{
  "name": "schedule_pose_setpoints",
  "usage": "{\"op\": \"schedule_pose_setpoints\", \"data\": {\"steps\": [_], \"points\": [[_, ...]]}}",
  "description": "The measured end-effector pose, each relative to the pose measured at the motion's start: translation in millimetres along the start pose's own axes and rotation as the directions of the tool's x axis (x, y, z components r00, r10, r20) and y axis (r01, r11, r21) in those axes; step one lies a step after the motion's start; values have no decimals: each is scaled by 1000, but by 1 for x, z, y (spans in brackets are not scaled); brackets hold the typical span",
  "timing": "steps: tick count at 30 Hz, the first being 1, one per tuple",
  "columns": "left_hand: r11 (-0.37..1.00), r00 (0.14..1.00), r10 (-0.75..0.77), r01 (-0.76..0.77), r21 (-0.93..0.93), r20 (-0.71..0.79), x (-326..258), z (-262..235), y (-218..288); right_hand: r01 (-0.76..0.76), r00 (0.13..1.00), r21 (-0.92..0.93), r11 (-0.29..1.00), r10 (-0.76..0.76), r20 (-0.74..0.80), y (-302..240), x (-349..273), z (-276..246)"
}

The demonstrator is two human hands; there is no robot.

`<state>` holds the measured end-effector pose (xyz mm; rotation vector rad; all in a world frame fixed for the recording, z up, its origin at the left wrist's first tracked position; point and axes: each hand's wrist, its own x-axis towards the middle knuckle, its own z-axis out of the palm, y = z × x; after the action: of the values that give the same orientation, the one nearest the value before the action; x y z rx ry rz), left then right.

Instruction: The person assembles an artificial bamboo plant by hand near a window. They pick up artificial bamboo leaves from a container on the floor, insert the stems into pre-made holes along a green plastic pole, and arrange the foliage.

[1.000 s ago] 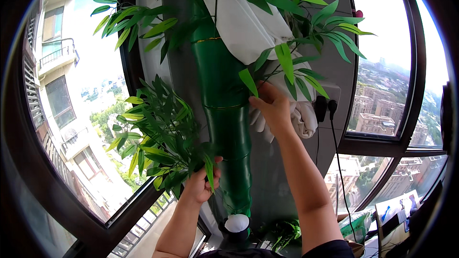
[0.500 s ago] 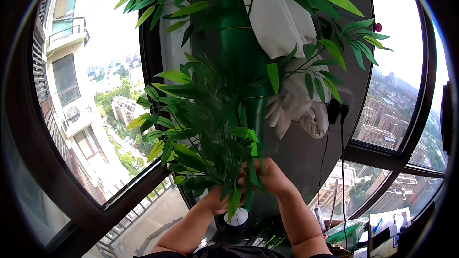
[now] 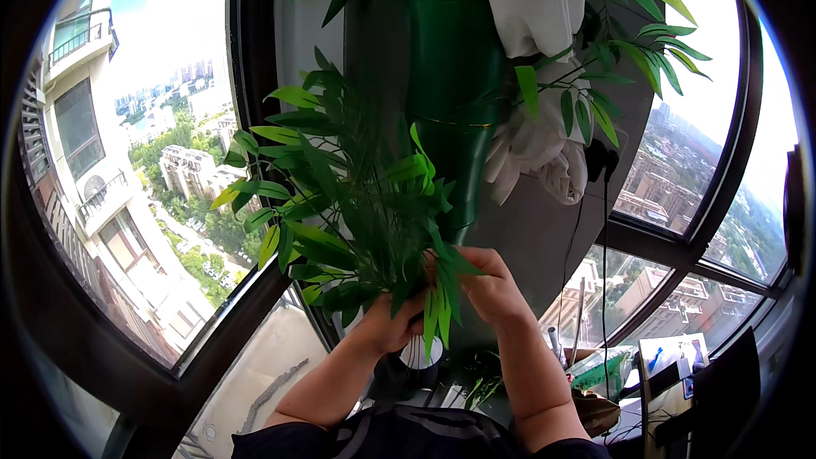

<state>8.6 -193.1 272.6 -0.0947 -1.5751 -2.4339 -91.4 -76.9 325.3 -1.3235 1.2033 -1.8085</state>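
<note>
A thick bunch of leafy green bamboo branches (image 3: 340,229), artificial by its look, stands up in front of me. My left hand (image 3: 393,323) is closed around its stems, and thin stem ends stick out below the fist. To the right, my right hand (image 3: 491,285) pinches at the bunch's right edge, fingertips partly hidden by leaves. Behind the bunch rises a thick green bamboo-like pole (image 3: 455,59) with thin gold rings at its joints. More leafy sprigs (image 3: 654,55) spread from the upper right. Under my hands sits a dark round container with a white top (image 3: 419,354).
White cloth (image 3: 540,0) hangs behind the pole, bunched at its lower end. Black cables (image 3: 605,272) run down on the right. Dark-framed windows (image 3: 680,259) flank me. A cluttered surface with papers (image 3: 671,353) lies at lower right; loose green sprigs (image 3: 483,391) lie below.
The view has shifted, so the pole, cloth and windows sit higher. Both hands stay at the bunch; the right has moved slightly up, its fingers still among the leaves.
</note>
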Motion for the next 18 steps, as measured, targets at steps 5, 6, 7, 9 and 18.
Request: {"op": "schedule_pose_setpoints", "data": {"steps": [5,6,7,9,18], "points": [[982,997,-78,77,-171,3,4,10,8,-79,974,-154,985,43,-224,-11,6,25],[981,996,-84,82,-173,-6,-1,4,11,-113,972,-276,954,49,-232,-14,8,37],[989,997,-82,81,-124,-1,-3,-3,15,-121,971,-268,956,58,-231,-12,12,40],[988,987,-152,152,-6,57,0,-9,17,-69,995,-144,987,57,-87,-9,15,35],[982,981,-120,140,-125,153,2,-28,20,122,909,6,993,-109,-403,15,21,25]]}}
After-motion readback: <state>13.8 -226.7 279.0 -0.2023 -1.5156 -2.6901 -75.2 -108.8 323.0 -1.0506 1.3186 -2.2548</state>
